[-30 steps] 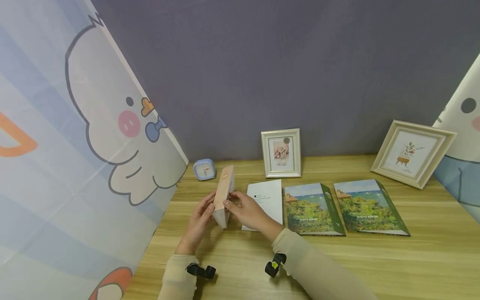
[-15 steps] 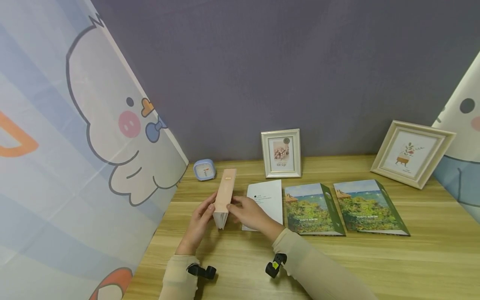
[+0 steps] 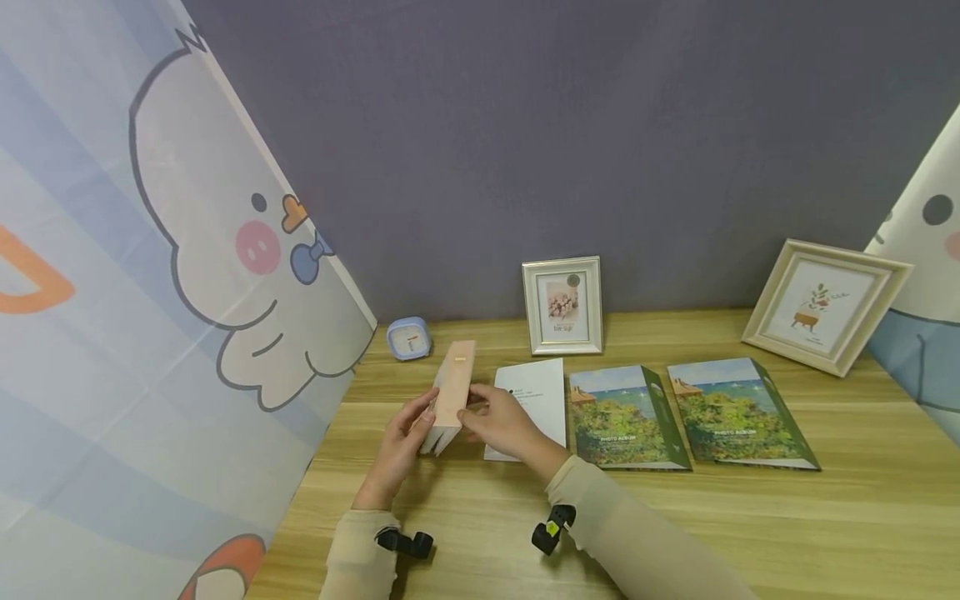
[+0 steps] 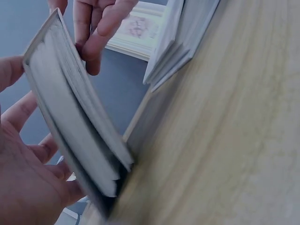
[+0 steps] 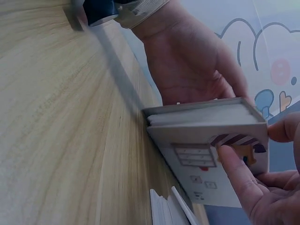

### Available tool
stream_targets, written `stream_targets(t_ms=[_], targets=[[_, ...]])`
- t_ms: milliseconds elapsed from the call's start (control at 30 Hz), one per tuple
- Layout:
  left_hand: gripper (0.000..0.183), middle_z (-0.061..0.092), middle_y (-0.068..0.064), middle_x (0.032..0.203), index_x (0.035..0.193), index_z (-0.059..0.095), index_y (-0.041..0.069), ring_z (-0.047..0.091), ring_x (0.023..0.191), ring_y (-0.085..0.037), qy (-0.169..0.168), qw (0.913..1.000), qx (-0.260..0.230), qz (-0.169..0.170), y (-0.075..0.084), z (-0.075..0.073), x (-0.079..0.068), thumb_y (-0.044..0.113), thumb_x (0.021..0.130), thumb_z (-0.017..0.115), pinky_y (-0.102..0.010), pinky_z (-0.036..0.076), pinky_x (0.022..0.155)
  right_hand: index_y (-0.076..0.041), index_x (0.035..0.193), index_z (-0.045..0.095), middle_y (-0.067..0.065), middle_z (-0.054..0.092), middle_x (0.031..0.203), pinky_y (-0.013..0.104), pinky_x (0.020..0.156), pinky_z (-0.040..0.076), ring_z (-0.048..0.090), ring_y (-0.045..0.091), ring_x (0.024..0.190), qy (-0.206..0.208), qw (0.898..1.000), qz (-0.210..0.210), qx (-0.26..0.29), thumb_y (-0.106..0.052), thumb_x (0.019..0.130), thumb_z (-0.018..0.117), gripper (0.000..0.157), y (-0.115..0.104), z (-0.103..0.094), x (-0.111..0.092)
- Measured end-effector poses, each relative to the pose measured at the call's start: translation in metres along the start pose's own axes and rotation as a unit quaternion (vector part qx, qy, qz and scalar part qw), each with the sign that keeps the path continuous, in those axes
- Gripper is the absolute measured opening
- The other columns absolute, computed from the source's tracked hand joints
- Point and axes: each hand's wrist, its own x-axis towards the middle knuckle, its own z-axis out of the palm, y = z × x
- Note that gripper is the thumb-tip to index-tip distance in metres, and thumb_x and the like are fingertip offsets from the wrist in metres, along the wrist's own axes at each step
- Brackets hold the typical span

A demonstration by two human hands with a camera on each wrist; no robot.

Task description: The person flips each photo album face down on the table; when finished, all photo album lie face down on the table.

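A thick photo album [image 3: 454,385] with a pale pink spine is held upright, spine up, between both hands. My left hand [image 3: 401,440] lies along its left cover, thumb at the near end of the spine. On the other side, my right hand [image 3: 504,421] grips it with the thumb on the spine and fingers on the right cover. In the right wrist view, the album's [image 5: 211,161] cover carries a printed shopfront, with an index finger on it. The left wrist view shows the page edges slightly fanned between the covers, whose lower edge is down at the wooden tabletop.
Right of the hands a white booklet [image 3: 551,408] and two green-spined photo albums [image 3: 622,421] [image 3: 735,412] stand slightly splayed in a row. Behind are a blue clock [image 3: 408,339], a cream picture frame [image 3: 562,307] and, at far right, another picture frame [image 3: 825,308].
The album has tilted in the hands: its spine has swung to the right and its lower edge to the left. Both hands keep their places, and the other things have not moved.
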Motion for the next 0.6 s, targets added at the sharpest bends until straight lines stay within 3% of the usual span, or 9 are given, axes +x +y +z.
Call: stream_targets(t_ms=[300,433,533,600], targets=[[0.042,0.046,-0.022,0.153,0.146,0.057,-0.002,0.037,0.148,-0.039,0.012,0.9998,0.006,0.013,-0.0018,0.0030,0.0008,0.007,0.106,0.062,-0.020,0.042,0.109,0.008,0.153,0.045,0.020,0.063,0.125,0.050,0.077,0.064,0.073,0.022,0.090,0.016,1.000,-0.022,0.005,-0.008,0.098,0.070,0.062,0.0021,-0.0029,0.0024],[0.041,0.048,-0.022,0.151,0.144,0.059,-0.003,0.037,0.148,-0.038,0.023,0.9994,0.022,0.013,-0.0030,0.0029,0.0006,0.006,0.104,0.064,-0.039,0.037,0.119,0.008,0.152,0.046,0.019,0.064,0.123,0.052,0.079,0.063,0.072,0.022,0.091,0.013,1.000,-0.022,0.006,-0.006,0.096,0.073,0.064,0.0042,-0.0039,0.0027],[0.040,0.050,-0.021,0.150,0.141,0.062,-0.001,0.036,0.149,-0.038,0.033,0.9987,0.036,0.012,-0.0039,0.0023,0.0005,0.006,0.103,0.067,-0.058,0.027,0.122,0.009,0.151,0.047,0.019,0.065,0.121,0.051,0.079,0.064,0.072,0.021,0.090,0.011,1.000,-0.021,0.002,-0.005,0.095,0.074,0.064,0.0049,-0.0049,0.0024],[0.039,0.051,-0.020,0.150,0.140,0.064,0.000,0.036,0.149,-0.039,0.036,0.9981,0.049,0.013,-0.0044,0.0011,0.0001,0.007,0.102,0.068,-0.063,0.024,0.122,0.009,0.149,0.049,0.017,0.066,0.119,0.049,0.077,0.064,0.073,0.021,0.089,0.012,1.000,-0.019,-0.011,-0.005,0.093,0.076,0.064,0.0054,-0.0058,0.0020]])
